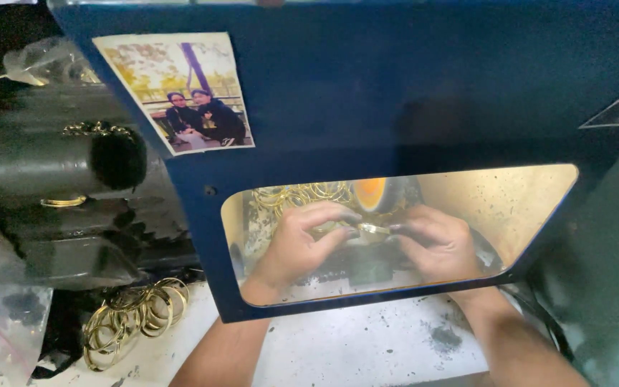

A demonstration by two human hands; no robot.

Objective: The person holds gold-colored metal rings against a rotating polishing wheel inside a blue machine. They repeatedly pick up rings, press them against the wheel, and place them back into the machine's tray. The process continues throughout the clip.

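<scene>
Behind the clear window of a blue guard (367,107), my left hand (302,240) and my right hand (435,244) together pinch a small gold ring-shaped piece (372,228). They hold it just below an orange-lit polishing wheel (372,193). Both hands' fingertips close on the piece from either side. Several gold bangles (302,195) hang or lie behind my left hand, inside the lit chamber.
A pile of gold bangles (134,315) lies on the dusty white bench at lower left. A dark motor housing (59,186) stands at the left, with a gold ring (62,202) on it. A photo print (180,89) is stuck to the guard. Plastic bags sit far left.
</scene>
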